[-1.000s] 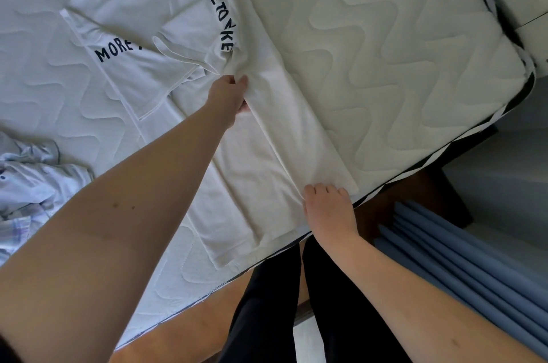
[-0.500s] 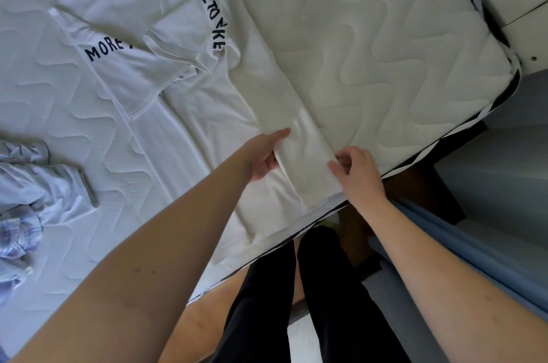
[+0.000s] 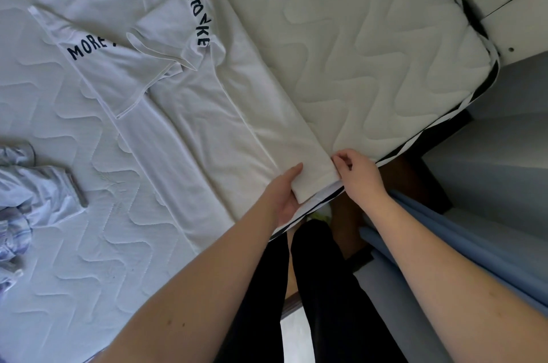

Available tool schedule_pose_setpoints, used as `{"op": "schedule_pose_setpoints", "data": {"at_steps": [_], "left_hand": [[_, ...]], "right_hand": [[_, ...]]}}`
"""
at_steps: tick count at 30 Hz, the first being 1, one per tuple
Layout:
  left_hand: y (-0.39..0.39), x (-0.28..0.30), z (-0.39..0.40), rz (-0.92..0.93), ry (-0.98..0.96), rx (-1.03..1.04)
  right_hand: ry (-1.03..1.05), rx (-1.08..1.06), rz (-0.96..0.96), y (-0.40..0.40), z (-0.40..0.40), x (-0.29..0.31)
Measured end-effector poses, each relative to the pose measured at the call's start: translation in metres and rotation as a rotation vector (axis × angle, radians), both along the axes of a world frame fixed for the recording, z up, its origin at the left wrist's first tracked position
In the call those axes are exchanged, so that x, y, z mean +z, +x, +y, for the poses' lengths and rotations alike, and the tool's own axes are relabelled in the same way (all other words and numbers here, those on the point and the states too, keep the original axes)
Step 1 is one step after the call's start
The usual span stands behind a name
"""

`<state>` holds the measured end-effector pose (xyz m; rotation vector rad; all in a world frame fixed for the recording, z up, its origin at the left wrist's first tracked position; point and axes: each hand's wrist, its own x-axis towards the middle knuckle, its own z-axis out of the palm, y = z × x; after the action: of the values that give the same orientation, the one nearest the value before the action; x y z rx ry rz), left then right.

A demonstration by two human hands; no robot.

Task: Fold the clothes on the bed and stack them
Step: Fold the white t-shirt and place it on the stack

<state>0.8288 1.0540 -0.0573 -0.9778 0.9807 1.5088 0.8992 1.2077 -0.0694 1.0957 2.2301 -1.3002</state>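
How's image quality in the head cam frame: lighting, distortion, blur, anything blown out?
Head view: soft daylight, uneven, cooler bluish at left over the crumpled clothes, warmer at right on the mattress; no hard glare. Wide-angle lens bows the mattress edge. White T-shirt has low contrast against the quilting, though its black lettering reads sharply. Left hand and right hand at the hem look sharp, without motion blur.

The left hand (image 3: 283, 193) has been drawn down from mid-shirt to the hem of the white T-shirt (image 3: 184, 101); the right hand (image 3: 357, 174) now pinches its corner.
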Motion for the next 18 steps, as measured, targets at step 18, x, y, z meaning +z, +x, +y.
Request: {"op": "schedule_pose_setpoints", "data": {"at_steps": [18], "left_hand": [[0.027,0.004,-0.022,0.212,-0.082,-0.039]], "right_hand": [[0.063,-0.077,0.136,0.031,-0.039,-0.002]]}}
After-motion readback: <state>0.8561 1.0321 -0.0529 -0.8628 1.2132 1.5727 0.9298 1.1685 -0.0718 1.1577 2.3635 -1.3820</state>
